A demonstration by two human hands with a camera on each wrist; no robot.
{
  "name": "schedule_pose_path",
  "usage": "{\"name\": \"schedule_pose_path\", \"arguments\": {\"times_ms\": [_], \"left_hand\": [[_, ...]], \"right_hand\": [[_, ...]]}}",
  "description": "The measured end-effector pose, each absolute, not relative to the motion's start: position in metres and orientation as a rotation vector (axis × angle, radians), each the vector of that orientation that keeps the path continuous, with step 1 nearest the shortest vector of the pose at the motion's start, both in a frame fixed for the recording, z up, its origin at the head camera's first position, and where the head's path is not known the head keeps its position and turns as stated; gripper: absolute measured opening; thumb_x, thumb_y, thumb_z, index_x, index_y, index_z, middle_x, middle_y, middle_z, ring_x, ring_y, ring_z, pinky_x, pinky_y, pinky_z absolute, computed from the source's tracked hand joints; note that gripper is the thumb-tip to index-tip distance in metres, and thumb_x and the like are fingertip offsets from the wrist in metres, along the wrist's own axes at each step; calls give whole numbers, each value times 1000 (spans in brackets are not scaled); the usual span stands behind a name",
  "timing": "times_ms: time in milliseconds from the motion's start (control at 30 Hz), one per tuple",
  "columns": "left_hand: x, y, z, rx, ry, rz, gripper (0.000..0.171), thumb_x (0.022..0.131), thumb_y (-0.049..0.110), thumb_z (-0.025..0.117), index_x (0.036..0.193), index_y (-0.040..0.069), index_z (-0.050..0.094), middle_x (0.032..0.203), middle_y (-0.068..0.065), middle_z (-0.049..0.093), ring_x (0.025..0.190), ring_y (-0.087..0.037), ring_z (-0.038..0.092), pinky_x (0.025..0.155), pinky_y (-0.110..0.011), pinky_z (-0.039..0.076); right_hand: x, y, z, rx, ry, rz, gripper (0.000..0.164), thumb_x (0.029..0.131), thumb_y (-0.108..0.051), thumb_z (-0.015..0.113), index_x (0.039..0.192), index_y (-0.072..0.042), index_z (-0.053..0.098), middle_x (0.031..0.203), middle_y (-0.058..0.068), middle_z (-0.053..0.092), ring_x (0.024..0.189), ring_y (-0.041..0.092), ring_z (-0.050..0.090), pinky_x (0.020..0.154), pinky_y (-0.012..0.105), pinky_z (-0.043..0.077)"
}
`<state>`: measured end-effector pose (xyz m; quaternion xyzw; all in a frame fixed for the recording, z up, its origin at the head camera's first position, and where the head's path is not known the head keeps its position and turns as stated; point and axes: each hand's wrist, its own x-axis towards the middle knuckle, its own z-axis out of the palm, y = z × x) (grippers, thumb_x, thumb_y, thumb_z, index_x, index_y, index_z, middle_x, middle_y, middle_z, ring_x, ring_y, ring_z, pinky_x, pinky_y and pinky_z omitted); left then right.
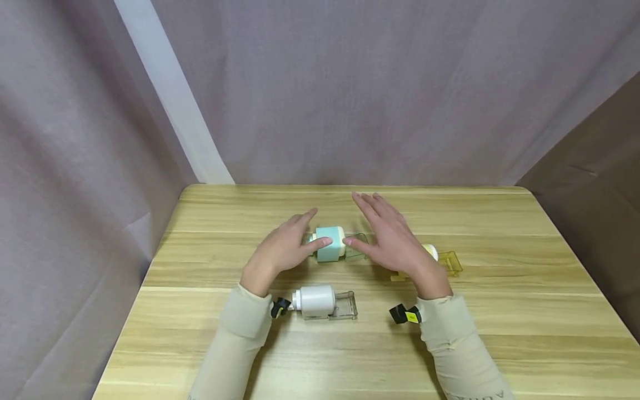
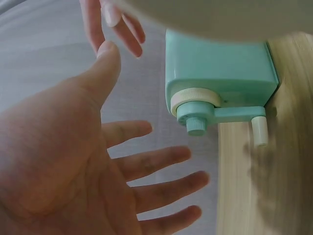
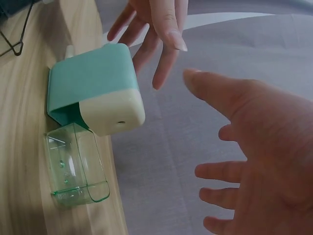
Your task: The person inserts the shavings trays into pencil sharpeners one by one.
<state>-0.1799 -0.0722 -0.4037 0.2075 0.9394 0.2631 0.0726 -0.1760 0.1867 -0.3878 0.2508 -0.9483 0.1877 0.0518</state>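
Observation:
A mint-green crank pencil sharpener (image 1: 327, 251) lies on the table between my two hands. Its crank handle (image 2: 239, 115) and dial face the left wrist camera. On its cream end, a small hole shows in the right wrist view, and beside it a clear green shavings drawer (image 3: 78, 169) is pulled out. My left hand (image 1: 282, 247) hovers at the sharpener's left, fingers spread and straight, holding nothing. Opposite it, my right hand (image 1: 395, 239) is held over the right side with extended fingers and nothing in them. In the head view both thumbs overlap the sharpener.
Nearer me sits a white sharpener (image 1: 317, 300) with its smoky clear drawer (image 1: 345, 305) out. A yellow sharpener, mostly hidden by my right hand and wrist, has an amber drawer (image 1: 450, 263). Grey curtains (image 1: 375, 100) hang behind the wooden table (image 1: 525, 344).

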Motion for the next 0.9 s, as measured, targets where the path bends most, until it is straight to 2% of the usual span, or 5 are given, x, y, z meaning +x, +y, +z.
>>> {"name": "schedule_pose_path", "arguments": {"times_ms": [133, 367, 633, 900], "left_hand": [[-179, -70, -402, 650, 2774, 809, 88, 96, 69, 51, 162, 16, 24, 159, -16, 41, 141, -33, 41, 114, -55, 39], [-176, -66, -401, 642, 2758, 796, 88, 95, 67, 55, 162, 17, 26, 157, -16, 43, 138, -32, 45, 112, -54, 42], [-173, -64, -398, 659, 2742, 763, 85, 95, 58, 63, 161, 18, 28, 159, -14, 40, 140, -31, 42, 114, -54, 40], [-175, -62, -402, 702, 2718, 749, 81, 93, 41, 74, 159, 16, 34, 154, -12, 48, 134, -27, 49, 113, -48, 42]], "right_hand": [[-174, 186, -388, 784, -2910, 598, 94, 94, -52, 68, 164, -21, 13, 165, 19, 26, 150, 41, 18, 116, 70, 22], [-172, 186, -387, 887, -3024, 730, 91, 98, -29, 68, 164, -14, 7, 164, 20, 28, 146, 39, 29, 119, 60, 29], [-172, 183, -394, 865, -3142, 706, 95, 94, -25, 74, 164, -13, 11, 162, 20, 32, 145, 40, 31, 118, 60, 30], [-171, 181, -400, 755, -3230, 576, 89, 90, -25, 79, 160, -7, 27, 155, 27, 40, 140, 45, 36, 113, 63, 36]]}}
